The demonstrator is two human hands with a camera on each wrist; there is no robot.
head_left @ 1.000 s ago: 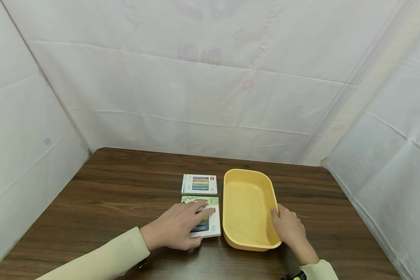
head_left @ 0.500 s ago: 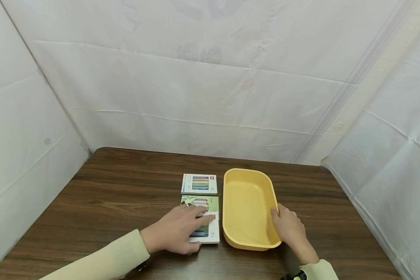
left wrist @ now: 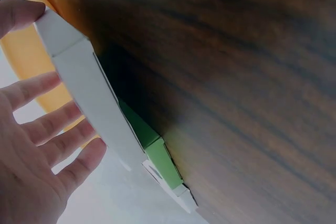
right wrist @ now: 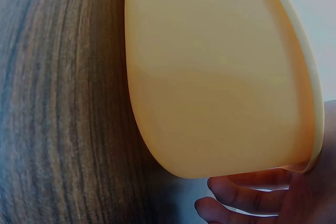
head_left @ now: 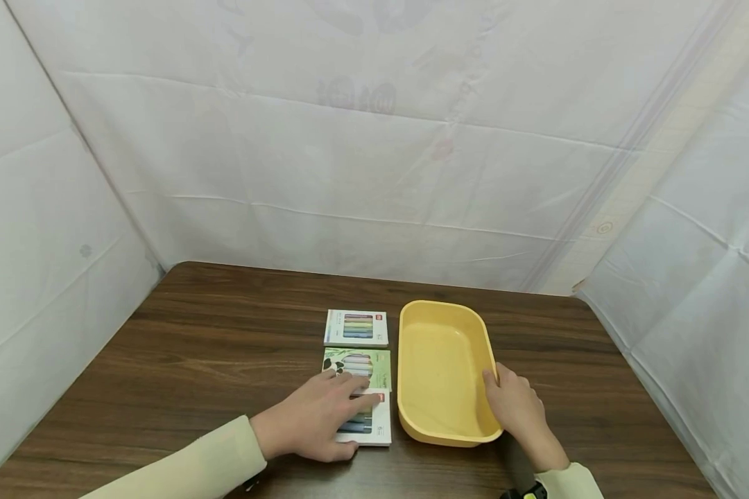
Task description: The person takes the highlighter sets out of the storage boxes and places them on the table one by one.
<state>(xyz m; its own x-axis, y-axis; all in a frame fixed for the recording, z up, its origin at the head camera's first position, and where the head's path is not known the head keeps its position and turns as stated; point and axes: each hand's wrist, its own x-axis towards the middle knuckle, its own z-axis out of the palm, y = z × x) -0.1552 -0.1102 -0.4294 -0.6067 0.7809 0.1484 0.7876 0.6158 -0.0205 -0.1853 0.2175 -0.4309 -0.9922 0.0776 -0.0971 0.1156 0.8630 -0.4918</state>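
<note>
In the head view my left hand [head_left: 312,414] spans a white box of pens [head_left: 382,421] with a window on its top. Its thumb is at the near edge and its fingers reach across to the far edge. From the left wrist view, this white box [left wrist: 100,93] sits higher than the green box [left wrist: 164,162] behind it, with shadow underneath. The green box of pens [head_left: 381,367], printed with a panda, lies just beyond my fingers. My right hand [head_left: 517,405] grips the right rim of a yellow plastic bin [head_left: 443,374], thumb inside and fingers outside.
Another white box of pens [head_left: 356,328] lies beyond the green one. All stand on a dark wood-grain table [head_left: 225,333], enclosed by white sheeting [head_left: 349,173] at the back and sides. The bin's left wall is close beside the boxes.
My left hand has drawn the white box of pens toward me, off the green box, whose panda picture has come into view. My right hand and the yellow bin have stayed put.
</note>
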